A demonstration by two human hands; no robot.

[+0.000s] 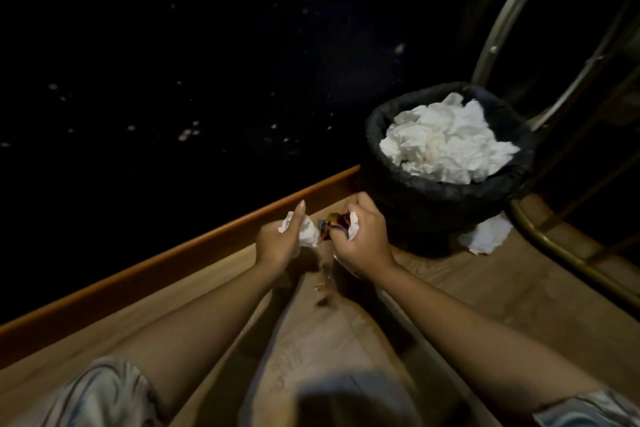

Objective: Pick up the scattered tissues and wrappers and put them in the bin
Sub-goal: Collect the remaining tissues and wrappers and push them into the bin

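My left hand [282,241] holds a crumpled white tissue [308,234], one finger sticking up. Beside it, my right hand [363,239] grips a dark, colourful wrapper [330,224] together with a bit of white tissue [353,224]. Both hands hover over the wooden floor, just left of the bin. The bin [446,198] is round with a black liner and is heaped with white tissues [446,142]. One more white tissue [485,236] lies on the floor against the bin's right foot.
A wooden skirting board [173,253] runs diagonally along a dark speckled wall. Curved metal tubes of a chair or stand [502,17] rise behind and right of the bin. Small dark crumbs [323,302] lie on the floor below my hands.
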